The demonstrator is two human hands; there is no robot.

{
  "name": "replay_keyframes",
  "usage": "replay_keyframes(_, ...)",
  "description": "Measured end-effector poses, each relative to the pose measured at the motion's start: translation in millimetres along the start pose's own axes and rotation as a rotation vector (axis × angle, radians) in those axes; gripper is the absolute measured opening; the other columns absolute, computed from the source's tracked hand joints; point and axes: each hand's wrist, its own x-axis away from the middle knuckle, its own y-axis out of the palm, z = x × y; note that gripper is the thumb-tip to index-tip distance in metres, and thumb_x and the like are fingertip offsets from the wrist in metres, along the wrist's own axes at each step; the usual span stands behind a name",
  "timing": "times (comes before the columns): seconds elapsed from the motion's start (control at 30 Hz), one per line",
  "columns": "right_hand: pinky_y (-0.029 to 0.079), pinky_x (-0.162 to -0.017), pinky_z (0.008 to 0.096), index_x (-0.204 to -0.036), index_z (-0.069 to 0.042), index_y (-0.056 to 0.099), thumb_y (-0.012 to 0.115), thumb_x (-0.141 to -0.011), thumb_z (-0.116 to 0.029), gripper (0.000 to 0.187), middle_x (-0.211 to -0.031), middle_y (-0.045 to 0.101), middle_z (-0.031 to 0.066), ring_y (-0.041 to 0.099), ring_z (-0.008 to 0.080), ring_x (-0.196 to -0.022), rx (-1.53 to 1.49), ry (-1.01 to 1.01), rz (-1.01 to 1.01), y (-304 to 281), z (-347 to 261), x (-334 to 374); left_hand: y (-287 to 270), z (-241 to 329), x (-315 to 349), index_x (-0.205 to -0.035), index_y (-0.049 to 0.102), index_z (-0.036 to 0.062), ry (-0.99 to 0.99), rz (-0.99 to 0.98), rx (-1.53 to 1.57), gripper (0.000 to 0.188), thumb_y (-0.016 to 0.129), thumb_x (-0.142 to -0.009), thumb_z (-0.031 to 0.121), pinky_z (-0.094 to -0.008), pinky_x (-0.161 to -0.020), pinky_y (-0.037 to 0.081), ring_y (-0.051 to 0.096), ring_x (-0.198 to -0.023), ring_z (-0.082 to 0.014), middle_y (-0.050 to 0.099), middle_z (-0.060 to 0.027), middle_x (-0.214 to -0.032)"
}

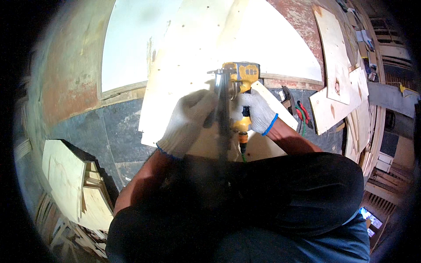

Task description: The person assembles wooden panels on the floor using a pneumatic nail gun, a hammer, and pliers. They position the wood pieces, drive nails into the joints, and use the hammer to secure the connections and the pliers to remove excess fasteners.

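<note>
My right hand (259, 108), in a white knit glove with a blue cuff, is wrapped round the handle of a yellow and black air nail gun (247, 75). The tool is tilted, its orange hose fitting (243, 137) toward my lap. Its long dark magazine (224, 111) runs down between my hands and is blurred. Beside the magazine, my gloved left hand (193, 114) has its fingers curled; what they hold is hidden. Under both hands lies a pale plywood sheet (171, 90) with dark dots along it.
A white-faced board (125, 48) lies ahead on the left. Red-handled pliers (303, 113) and a green hose are on the dark floor at right. Plywood offcuts (335, 52) lie at far right. Another plywood stack (63, 171) stands at left, near my folded legs (280, 193).
</note>
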Motion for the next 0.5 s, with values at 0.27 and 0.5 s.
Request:
replay_keyframes(0.27, 0.057, -0.065, 0.0289, -0.104, 0.002, 0.064, 0.063, -0.082, -0.01, 0.025, -0.085, 0.065, 0.007, 0.067, 0.016, -0.074, 0.1, 0.057, -0.004, 1.6, -4.3, 8.5, -10.8, -3.7, -14.6, -0.086, 0.07, 0.0006, -0.021, -0.202, -0.143, 0.035, 0.055, -0.101, 0.029, -0.0269, -0.059, 0.047, 0.059, -0.066, -0.0103, 0.062, -0.0046, -0.071)
replay_keyframes(0.5, 0.046, -0.05, 0.027, -0.098, -0.005, 0.058, 0.06, -0.088, -0.004, 0.01, -0.067, 0.055, 0.0014, 0.056, 0.0129, -0.055, 0.019, 0.072, 0.025, 9.4, -2.0, 11.9, -8.9, -6.3, -15.0, -0.086, 0.071, -0.0008, 0.085, -0.145, -0.387, 0.034, 0.057, -0.099, 0.027, -0.0318, -0.062, 0.052, 0.062, -0.064, -0.0144, 0.067, -0.0078, -0.072)
